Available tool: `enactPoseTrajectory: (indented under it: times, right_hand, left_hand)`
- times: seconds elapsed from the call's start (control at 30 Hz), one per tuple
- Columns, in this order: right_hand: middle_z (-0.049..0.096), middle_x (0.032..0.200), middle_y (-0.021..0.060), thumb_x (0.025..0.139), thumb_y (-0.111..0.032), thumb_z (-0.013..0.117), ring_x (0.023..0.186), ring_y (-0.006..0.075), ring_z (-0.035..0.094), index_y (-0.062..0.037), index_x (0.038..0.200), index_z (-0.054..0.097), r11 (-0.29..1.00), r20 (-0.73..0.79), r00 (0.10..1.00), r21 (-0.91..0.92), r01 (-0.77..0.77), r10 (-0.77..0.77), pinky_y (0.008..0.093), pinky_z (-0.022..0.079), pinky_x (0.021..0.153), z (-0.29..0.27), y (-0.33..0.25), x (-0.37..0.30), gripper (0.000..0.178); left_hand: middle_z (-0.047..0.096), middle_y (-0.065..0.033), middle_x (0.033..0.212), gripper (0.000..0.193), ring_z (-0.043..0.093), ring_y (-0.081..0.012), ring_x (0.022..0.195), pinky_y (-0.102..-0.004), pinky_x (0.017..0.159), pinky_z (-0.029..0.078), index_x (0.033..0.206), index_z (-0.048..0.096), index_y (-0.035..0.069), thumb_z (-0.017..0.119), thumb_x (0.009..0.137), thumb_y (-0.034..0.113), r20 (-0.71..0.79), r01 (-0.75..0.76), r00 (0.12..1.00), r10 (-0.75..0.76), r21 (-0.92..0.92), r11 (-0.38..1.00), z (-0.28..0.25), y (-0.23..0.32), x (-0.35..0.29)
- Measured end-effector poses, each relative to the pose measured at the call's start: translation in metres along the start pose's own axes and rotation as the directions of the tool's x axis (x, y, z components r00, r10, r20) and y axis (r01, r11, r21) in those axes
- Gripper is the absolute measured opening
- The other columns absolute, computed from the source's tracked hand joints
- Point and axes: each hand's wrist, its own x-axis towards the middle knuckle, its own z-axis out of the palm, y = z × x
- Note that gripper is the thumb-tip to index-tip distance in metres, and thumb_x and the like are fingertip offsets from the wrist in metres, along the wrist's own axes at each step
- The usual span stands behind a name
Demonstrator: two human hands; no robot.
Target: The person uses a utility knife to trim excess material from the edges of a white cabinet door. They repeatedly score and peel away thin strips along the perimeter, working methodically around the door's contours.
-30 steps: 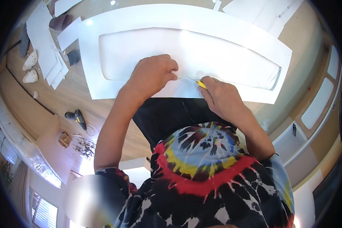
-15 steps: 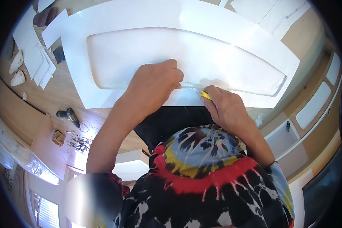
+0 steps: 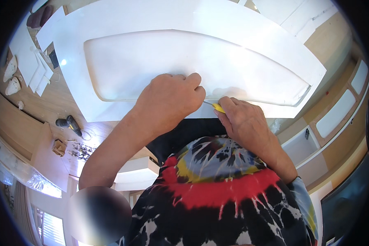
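Note:
Across my lap lies a large white panel [image 3: 71,71] with a rounded, sunken middle area [image 3: 151,55]. My right hand [image 3: 247,122] is wrapped round a yellow utility knife [image 3: 218,108], whose thin blade points left along the near edge of the sunken area. Just left of the blade tip, my left hand [image 3: 172,95] is closed over that same edge, knuckles up. Whatever its fingertips pinch, if anything, is hidden beneath the hand.
On the floor at left are a cordless drill [image 3: 73,124], a pair of white clogs [image 3: 12,78] and white sheet offcuts [image 3: 37,74]. A white open box [image 3: 301,145] and a wooden frame with white insets [image 3: 336,112] stand at right. A small brown box [image 3: 59,147] sits lower left.
The knife and my right hand have shifted slightly left and down, bringing the blade tip close to my left fingers. My left hand has moved a little toward me, its fingers still closed.

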Motion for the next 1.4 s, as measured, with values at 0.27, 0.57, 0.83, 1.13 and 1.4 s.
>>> enactPoseTrajectory:
  times: [0.27, 0.57, 0.83, 1.13, 1.4]
  right_hand:
    - [0.067, 0.090, 0.0150, 0.099, -0.011, 0.063, 0.085, 0.0365, 0.071, -0.0012, 0.103, 0.059, 0.996, 0.078, 0.997, -0.091, 0.015, -0.008, 0.0469, 0.056, 0.073, -0.009, -0.005, 0.001, 0.011]
    - [0.067, 0.091, 0.0194, 0.094, -0.003, 0.061, 0.082, 0.0359, 0.072, 0.0014, 0.102, 0.056, 0.979, 0.221, 0.975, -0.198, 0.044, 0.001, 0.0447, 0.058, 0.073, -0.029, -0.011, 0.006, 0.010]
    - [0.069, 0.091, 0.0188, 0.091, -0.001, 0.066, 0.084, 0.0327, 0.075, 0.0015, 0.103, 0.057, 0.962, 0.297, 0.955, -0.267, 0.056, 0.027, 0.0420, 0.060, 0.073, -0.033, -0.010, 0.013, 0.015]
    - [0.070, 0.088, 0.0181, 0.087, 0.001, 0.068, 0.079, 0.0323, 0.076, 0.0013, 0.101, 0.055, 0.940, 0.288, 0.958, -0.329, 0.091, 0.008, 0.0395, 0.061, 0.069, -0.032, -0.014, 0.013, 0.020]
    - [0.070, 0.087, 0.0166, 0.088, 0.001, 0.068, 0.080, 0.0319, 0.075, 0.0013, 0.101, 0.055, 0.905, 0.375, 0.921, -0.421, 0.067, 0.107, 0.0398, 0.061, 0.072, -0.042, -0.031, 0.020, 0.018]
  left_hand:
    - [0.060, -0.0079, 0.090, 0.006, 0.069, -0.0303, 0.080, -0.0444, 0.066, 0.055, 0.088, 0.065, 0.007, 0.070, 0.088, 0.011, -0.072, 0.030, 0.997, -0.037, -0.105, 0.994, 0.003, -0.006, 0.000]
    - [0.061, -0.0081, 0.091, 0.009, 0.069, -0.0305, 0.079, -0.0443, 0.065, 0.054, 0.086, 0.064, 0.007, 0.072, 0.090, 0.011, -0.123, 0.039, 0.991, -0.057, -0.140, 0.989, 0.006, -0.006, 0.001]
    - [0.062, -0.0088, 0.090, 0.012, 0.069, -0.0328, 0.077, -0.0454, 0.062, 0.054, 0.085, 0.064, 0.006, 0.070, 0.092, 0.013, -0.109, 0.075, 0.989, -0.096, -0.184, 0.980, 0.004, -0.007, 0.006]
    - [0.062, -0.0090, 0.090, 0.013, 0.069, -0.0326, 0.076, -0.0452, 0.061, 0.054, 0.084, 0.063, 0.006, 0.073, 0.090, 0.012, -0.122, 0.062, 0.989, -0.085, -0.181, 0.982, 0.007, -0.009, 0.008]
    - [0.062, -0.0089, 0.090, 0.011, 0.069, -0.0330, 0.074, -0.0458, 0.060, 0.054, 0.086, 0.063, 0.006, 0.073, 0.088, 0.010, -0.177, 0.039, 0.982, -0.072, -0.186, 0.982, 0.010, -0.011, 0.008]
